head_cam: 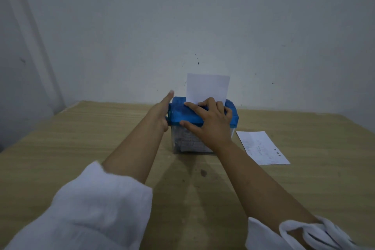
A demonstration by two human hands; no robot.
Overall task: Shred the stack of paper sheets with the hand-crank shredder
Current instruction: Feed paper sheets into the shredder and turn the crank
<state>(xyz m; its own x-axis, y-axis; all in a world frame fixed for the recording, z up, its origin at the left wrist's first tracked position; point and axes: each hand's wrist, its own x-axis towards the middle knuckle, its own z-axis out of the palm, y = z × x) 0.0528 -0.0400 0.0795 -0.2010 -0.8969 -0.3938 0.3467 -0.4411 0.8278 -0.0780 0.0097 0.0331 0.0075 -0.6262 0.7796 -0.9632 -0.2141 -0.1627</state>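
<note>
Holding shreds [191, 144], the clear bin [175, 144] sits under the blue shredder [182, 112]; right hand [211, 122] presses flat, grip of left hand [162, 110] unclear.

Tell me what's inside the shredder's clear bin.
Pale paper shreds show through the bin wall. The right hand and wrist cover its right side, so the fill there cannot be seen.

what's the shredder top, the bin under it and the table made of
Shredder top: opaque blue plastic by its look, with moulded rounded edges and a slight sheen.
Bin: probably clear plastic; paper strips show through its wall.
Table: pale wood-grain surface, matte; whether it is solid wood or laminate cannot be told.
</note>
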